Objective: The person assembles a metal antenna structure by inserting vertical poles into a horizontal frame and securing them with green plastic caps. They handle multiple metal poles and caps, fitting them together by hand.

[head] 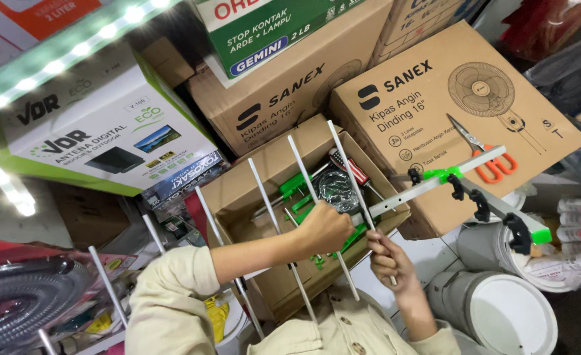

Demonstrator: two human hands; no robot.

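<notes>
Left hand fisting around the antenna boom, which is running up-right from the fingers, right hand pinching a white element rod

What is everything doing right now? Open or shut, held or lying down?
left hand: closed around the antenna boom
right hand: pinching a white rod
antenna boom: held up, tilted
open box: flaps open, parts inside
scissors: lying on a fan box, blades closed
</notes>
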